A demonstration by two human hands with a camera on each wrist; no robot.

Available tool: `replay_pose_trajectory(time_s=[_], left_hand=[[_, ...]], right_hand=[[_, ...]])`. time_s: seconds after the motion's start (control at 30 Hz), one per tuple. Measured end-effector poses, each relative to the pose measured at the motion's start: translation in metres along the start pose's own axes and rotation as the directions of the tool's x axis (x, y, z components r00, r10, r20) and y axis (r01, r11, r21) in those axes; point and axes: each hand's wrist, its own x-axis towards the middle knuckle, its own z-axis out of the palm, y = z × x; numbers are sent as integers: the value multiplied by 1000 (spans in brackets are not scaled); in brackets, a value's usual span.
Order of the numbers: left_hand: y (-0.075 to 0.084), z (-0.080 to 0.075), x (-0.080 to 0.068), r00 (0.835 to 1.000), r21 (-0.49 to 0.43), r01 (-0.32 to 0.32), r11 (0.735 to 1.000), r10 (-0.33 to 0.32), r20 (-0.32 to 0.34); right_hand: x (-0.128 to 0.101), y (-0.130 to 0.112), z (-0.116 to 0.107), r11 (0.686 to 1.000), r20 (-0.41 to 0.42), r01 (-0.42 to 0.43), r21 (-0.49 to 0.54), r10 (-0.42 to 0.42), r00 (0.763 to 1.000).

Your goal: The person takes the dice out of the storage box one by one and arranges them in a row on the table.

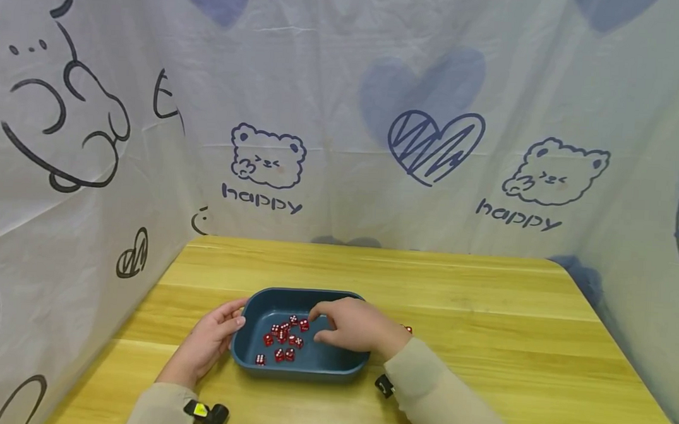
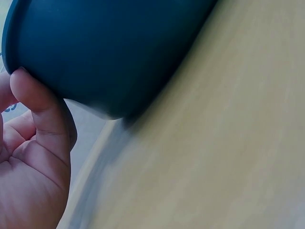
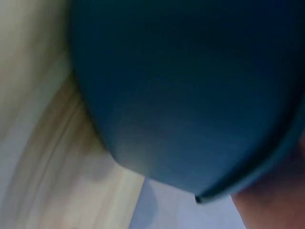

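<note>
Item: blue tray [image 1: 253, 354], table [image 1: 481, 345] centre, red dice [image 1: 281, 339] inside. My left hand [image 1: 211, 342] steadies its nine-o'clock wall, fingers relaxed; my right hand [image 1: 351, 326] reaches in, pinch unclear. Dice: light, hard, slippery; take by opposite faces.

A light wooden table [image 1: 481, 345] carries a dark blue rounded plastic tray [image 1: 298, 366] near its left front, with one small red die [image 1: 407, 329] just right of it.

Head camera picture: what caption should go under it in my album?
Left hand steadies a blue tray of red dice while the right hand reaches in.
</note>
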Motion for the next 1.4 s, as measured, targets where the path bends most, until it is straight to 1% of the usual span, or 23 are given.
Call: replay_pose_trajectory(time_s=[0.27,0.43,0.7,0.9,1.2,1.4], left_hand=[[0,1,0,1000,3,1,1000,-1,1],[0,0,-1,1000,3,4,1000,-4,7],[-1,-2,1,1000,12,5,1000,-4,-6],[-3,-2,2,1000,2,4,1000,-4,10],[-1,-1,2,1000,8,-8,1000,8,14],[-1,-1,1,1000,10,-9,1000,9,15]], right_hand=[[10,-7,14,1000,19,4,-31,-4,1000],[16,-13,24,999,46,36,-38,-34,998],[26,-20,34,990,102,98,-97,-88,991],[30,-20,44,989,145,115,-87,-102,984],[30,-20,46,986,126,139,-93,-126,984],[31,-19,47,986,134,144,-88,-132,982]])
